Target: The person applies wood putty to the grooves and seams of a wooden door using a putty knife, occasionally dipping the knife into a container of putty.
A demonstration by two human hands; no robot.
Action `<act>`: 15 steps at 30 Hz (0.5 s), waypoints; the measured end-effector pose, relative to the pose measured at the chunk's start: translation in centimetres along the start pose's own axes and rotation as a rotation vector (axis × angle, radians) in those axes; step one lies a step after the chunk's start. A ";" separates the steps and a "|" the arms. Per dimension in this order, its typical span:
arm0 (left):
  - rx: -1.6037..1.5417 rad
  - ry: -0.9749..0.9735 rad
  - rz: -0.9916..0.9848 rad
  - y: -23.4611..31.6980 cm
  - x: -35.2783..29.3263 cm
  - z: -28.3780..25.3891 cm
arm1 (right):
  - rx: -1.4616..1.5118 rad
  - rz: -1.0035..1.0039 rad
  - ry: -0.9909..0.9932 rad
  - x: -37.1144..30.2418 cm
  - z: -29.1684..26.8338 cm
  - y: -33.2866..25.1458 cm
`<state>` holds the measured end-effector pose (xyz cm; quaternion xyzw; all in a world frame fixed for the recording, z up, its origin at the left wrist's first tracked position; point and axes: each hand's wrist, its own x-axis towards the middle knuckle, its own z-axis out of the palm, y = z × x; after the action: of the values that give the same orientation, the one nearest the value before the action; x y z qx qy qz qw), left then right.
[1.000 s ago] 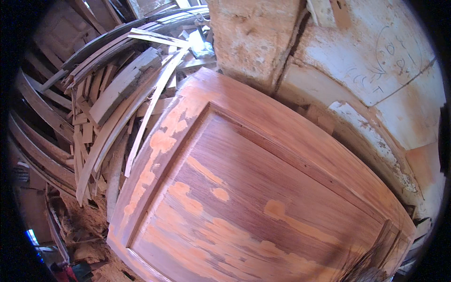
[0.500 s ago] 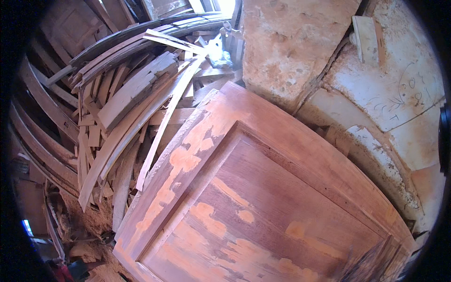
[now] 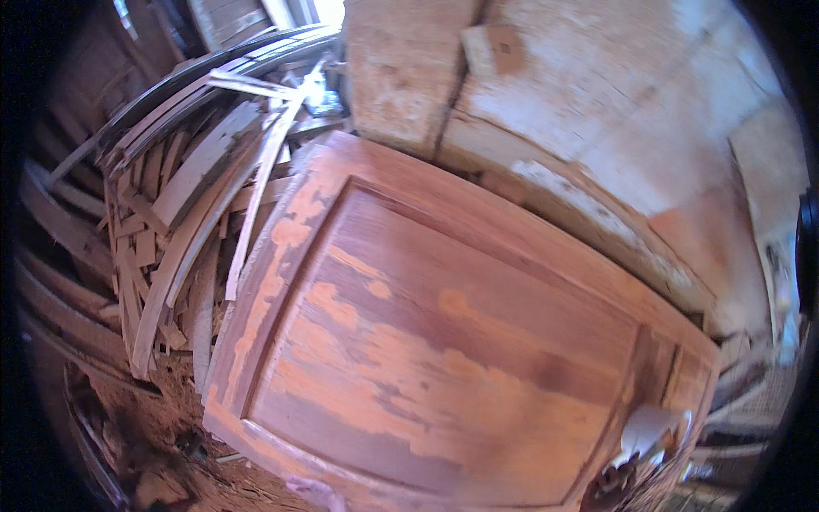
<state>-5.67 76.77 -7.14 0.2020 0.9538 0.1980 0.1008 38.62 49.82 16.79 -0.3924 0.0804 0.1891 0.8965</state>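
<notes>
A reddish-brown wooden panel door (image 3: 409,256) fills the middle, lying with its raised frame and recessed panel facing up. Orange-tan patches of filler or dust (image 3: 358,350) are spread over its surface. At the bottom edge, a pale pinkish blurred shape (image 3: 316,492) touches the door's near rim; it may be my left hand, but no fingers can be made out. Near the door's lower right corner is a dark reddish shape (image 3: 611,483), possibly my right hand, smeared and partly cut off. Beside it lies a whitish object (image 3: 650,429) whose kind I cannot tell.
Heaped wood offcuts and long thin strips (image 3: 183,230) lie to the left of the door. Large dusty slabs or boards (image 3: 589,111) stand along the far right. Sawdust and shavings (image 3: 230,482) cover the ground at the lower left.
The view has shifted, so the door and wood pile appear farther left and higher. The whitish object and the pinkish and dark reddish shapes have come into view along the door's near side.
</notes>
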 end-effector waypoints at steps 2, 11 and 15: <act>-0.030 -0.008 0.009 -1.4 -0.2 -0.9 | 0.090 -0.020 0.007 -2.6 -2.8 -2.4; -0.159 -0.139 0.056 -2.8 1.0 -2.7 | 0.217 -0.150 -0.104 -13.1 -8.8 -7.5; -0.176 -0.213 0.017 -3.0 1.2 -2.7 | 0.373 -0.219 -0.157 -16.5 -11.8 -9.6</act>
<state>-8.50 73.88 -6.12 0.2203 0.9149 0.2590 0.2173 27.42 30.63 20.08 -0.2106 0.0009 0.1025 0.9722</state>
